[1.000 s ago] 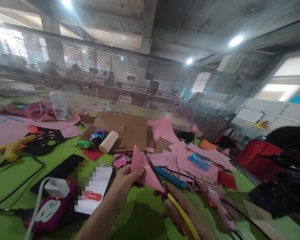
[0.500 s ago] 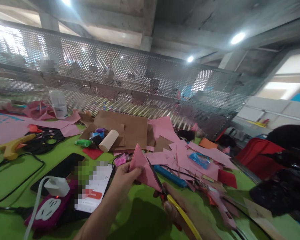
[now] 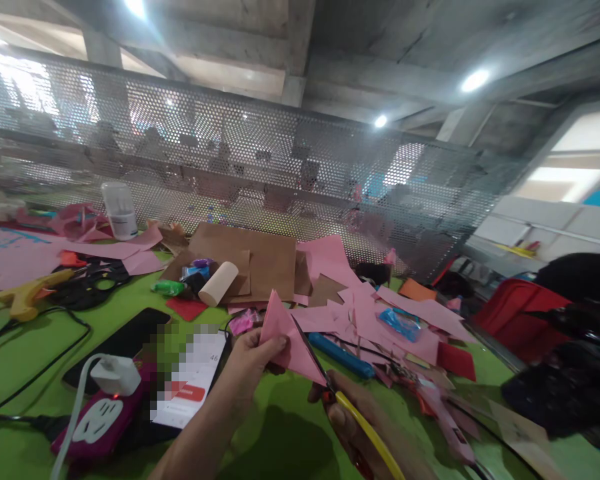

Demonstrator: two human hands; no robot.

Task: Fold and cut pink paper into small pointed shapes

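Note:
A folded piece of pink paper (image 3: 291,337), pointed at the top, is pinched between the thumb and fingers of my left hand (image 3: 263,350). My right hand (image 3: 347,413) grips scissors (image 3: 367,433) with yellow and red handles. Their dark blades lie along the right edge of the pink paper, close to its lower right corner. Part of the blades is hidden by the paper. Just behind the paper is a blue tool (image 3: 341,355), and a small pink plastic packet (image 3: 244,321) lies beyond my left hand.
Pink paper scraps (image 3: 363,310), brown cardboard (image 3: 270,250) and a paper roll (image 3: 219,283) lie behind my hands. A pink glue gun (image 3: 445,420) is at the right. Left are a lit phone (image 3: 195,380), a purple power strip (image 3: 100,423) and a yellow glue gun (image 3: 27,297).
Both hands, the paper and the scissors stay almost in the same place. The phone's visible number has gone from 45 to 46. The whole view has shifted very slightly.

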